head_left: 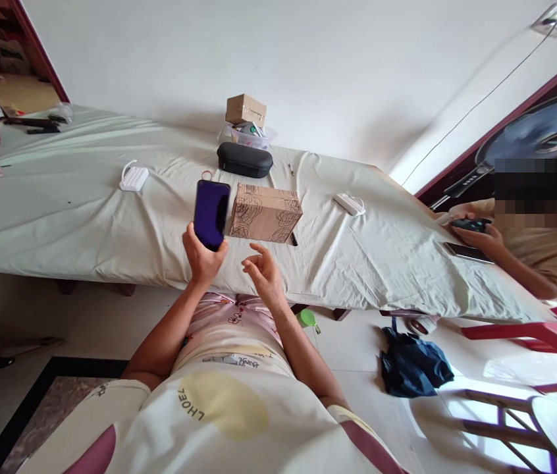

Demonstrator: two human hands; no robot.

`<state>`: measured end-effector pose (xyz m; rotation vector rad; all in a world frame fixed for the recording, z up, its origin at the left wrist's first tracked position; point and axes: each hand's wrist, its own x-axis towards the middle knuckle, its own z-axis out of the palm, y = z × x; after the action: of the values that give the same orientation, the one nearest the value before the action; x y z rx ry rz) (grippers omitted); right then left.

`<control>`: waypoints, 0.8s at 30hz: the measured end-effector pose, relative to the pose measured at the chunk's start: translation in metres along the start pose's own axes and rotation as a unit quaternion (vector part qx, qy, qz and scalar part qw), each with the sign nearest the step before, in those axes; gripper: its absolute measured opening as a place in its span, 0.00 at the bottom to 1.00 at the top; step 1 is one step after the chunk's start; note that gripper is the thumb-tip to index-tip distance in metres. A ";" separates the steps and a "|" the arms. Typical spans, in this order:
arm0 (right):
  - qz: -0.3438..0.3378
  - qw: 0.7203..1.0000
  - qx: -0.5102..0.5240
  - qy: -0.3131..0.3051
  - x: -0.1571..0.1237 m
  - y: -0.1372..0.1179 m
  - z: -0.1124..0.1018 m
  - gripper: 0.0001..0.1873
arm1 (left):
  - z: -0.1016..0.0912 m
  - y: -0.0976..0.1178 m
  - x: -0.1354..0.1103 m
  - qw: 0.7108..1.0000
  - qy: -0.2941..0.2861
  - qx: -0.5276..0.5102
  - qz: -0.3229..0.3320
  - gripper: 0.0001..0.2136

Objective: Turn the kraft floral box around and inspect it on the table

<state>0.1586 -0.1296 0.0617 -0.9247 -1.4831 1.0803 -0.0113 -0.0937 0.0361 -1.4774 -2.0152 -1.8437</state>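
Clearly phone point(211, 214) in left hand point(204, 261), lower end gripped.

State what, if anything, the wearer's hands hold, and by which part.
The left hand holds a glossy black rectangular smartphone by its lower end; the right hand holds nothing.

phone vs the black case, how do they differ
The phone is held in the left hand; the case rests on the cloth. The phone is a thin, flat slab, while the case is thick and rounded. The phone's long side points away from the person; the case lies crosswise. Both are dark and longer than wide.
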 end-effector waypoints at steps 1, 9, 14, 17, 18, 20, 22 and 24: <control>-0.012 0.999 -0.004 0.031 0.006 0.004 -0.005 0.27 | -0.001 -0.009 0.014 0.999 -0.011 0.032 -0.028 0.42; -0.133 0.911 -0.156 0.358 0.091 0.037 -0.081 0.22 | 0.002 -0.076 0.071 0.968 -0.079 0.205 -0.122 0.30; -0.084 0.924 -0.171 0.331 0.122 0.064 -0.097 0.25 | 0.006 -0.091 0.067 0.957 -0.095 0.248 -0.118 0.32; -0.078 0.938 -0.170 0.292 0.122 0.077 -0.091 0.26 | 0.003 -0.088 0.067 0.956 -0.100 0.251 -0.111 0.35; -0.077 0.940 -0.174 0.282 0.121 0.080 -0.090 0.26 | 0.002 -0.085 0.066 0.956 -0.103 0.252 -0.109 0.36; -0.071 0.945 -0.189 0.258 0.119 0.086 -0.088 0.28 | 0.001 -0.079 0.065 0.956 -0.112 0.252 -0.096 0.39; -0.057 0.947 -0.213 0.234 0.118 0.091 -0.089 0.31 | 0.005 -0.069 0.063 0.962 -0.123 0.237 -0.053 0.39; -0.033 0.943 -0.248 0.218 0.118 0.096 -0.090 0.34 | 0.018 -0.057 0.059 0.969 -0.146 0.196 0.014 0.35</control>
<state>0.2281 0.0243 0.0103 -1.3524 -1.4118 0.4057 -0.0707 -0.0351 0.0227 -1.7125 -2.2937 -1.1700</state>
